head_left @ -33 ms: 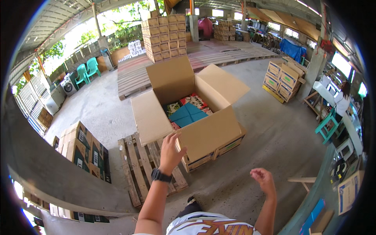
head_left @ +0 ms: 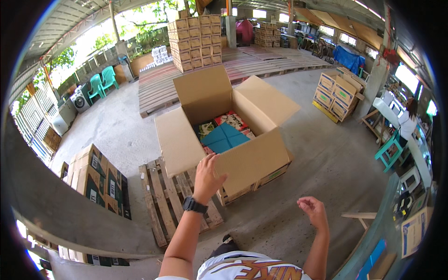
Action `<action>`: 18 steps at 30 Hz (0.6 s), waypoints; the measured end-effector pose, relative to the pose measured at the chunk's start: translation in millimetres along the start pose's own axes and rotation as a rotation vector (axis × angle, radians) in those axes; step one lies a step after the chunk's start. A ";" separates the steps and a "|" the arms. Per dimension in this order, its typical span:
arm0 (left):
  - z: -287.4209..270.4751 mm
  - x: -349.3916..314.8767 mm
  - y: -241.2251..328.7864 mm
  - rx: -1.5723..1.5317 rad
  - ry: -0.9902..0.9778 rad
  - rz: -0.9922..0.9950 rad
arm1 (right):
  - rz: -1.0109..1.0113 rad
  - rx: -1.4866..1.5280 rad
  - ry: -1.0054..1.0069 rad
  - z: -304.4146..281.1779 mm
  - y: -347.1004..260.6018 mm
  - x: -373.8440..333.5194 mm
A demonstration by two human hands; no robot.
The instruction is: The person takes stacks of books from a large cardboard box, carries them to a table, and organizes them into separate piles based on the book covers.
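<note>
- Left hand (head_left: 208,179), loosely spread, is at the open brown carton (head_left: 252,163), centre; right hand (head_left: 314,212), half-curled, hangs lower right.
- Lettering marks green-brown cartons (head_left: 101,179), middle left.
- Teal packs (head_left: 224,138) lie inside.

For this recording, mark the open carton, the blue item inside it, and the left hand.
Open carton (head_left: 252,161): head view, on its near side.
Blue item (head_left: 220,138): head view, on its top.
Left hand (head_left: 206,179): head view, between knuckles and wrist.

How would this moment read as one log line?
left hand: by near edge of open carton | right hand: apart from carton | inside: blue items, colourful packs
</note>
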State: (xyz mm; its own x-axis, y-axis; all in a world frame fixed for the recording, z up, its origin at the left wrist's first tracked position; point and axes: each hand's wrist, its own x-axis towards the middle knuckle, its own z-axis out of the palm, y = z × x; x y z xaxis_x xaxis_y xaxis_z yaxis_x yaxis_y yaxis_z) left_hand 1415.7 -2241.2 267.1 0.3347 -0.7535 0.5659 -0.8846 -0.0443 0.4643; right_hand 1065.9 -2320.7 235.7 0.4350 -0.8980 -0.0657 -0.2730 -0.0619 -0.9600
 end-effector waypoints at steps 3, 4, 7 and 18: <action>50.9 35.3 -44.1 0.233 -0.003 0.068 | -0.170 0.045 -0.110 35.1 -42.2 78.3; 60.7 38.2 -50.2 0.228 -0.025 0.046 | -0.176 0.084 -0.170 48.6 -50.2 106.0; 80.4 34.1 -76.2 0.370 -0.194 -0.052 | -0.258 0.025 -0.375 98.3 -87.9 192.0; 73.5 45.2 -60.3 0.294 -0.190 -0.191 | -0.696 -1.024 -0.724 348.2 -27.5 499.9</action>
State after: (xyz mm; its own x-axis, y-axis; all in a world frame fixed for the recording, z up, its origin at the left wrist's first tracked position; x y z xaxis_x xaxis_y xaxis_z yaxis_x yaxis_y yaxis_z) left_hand 1460.3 -2320.8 214.6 0.4603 -0.8202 0.3398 -0.8769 -0.3603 0.3183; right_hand 1589.7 -2616.2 134.5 0.9830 -0.1586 -0.0930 -0.1777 -0.9493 -0.2594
